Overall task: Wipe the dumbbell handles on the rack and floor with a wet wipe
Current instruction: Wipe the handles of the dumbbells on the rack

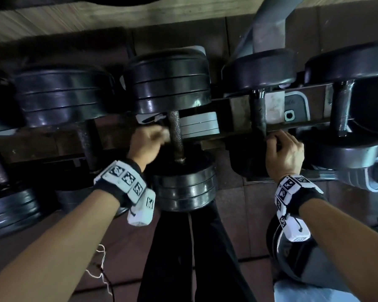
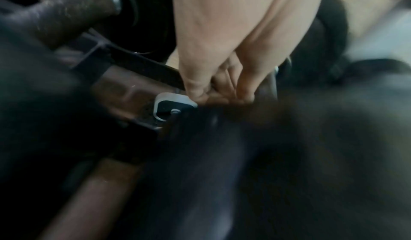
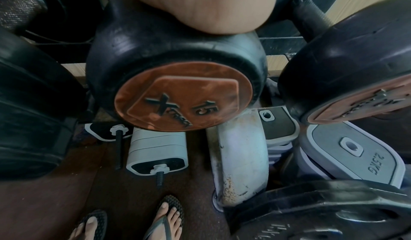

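Black dumbbells lie across a brown rack rail (image 1: 52, 138). My left hand (image 1: 148, 140) holds a bunched white wet wipe (image 1: 165, 134) against the left side of the knurled steel handle (image 1: 175, 125) of the middle dumbbell. In the blurred left wrist view its fingers (image 2: 218, 89) are curled. My right hand (image 1: 285, 151) curls its fingers round the near end of the black-wrapped handle (image 1: 258, 112) of the dumbbell to the right. The right palm (image 3: 200, 6) rests on that dumbbell's near head, marked 15 (image 3: 182, 96). The right fingers are hidden in the wrist view.
More dumbbells sit on the rack at left (image 1: 61, 94) and right (image 1: 343, 110). Under the rack lie grey adjustable weights (image 3: 155, 148), a 2.5 kg plate (image 3: 351, 148) and a grey rack leg (image 3: 240, 155). My sandalled feet (image 3: 164, 215) stand on the dark red floor.
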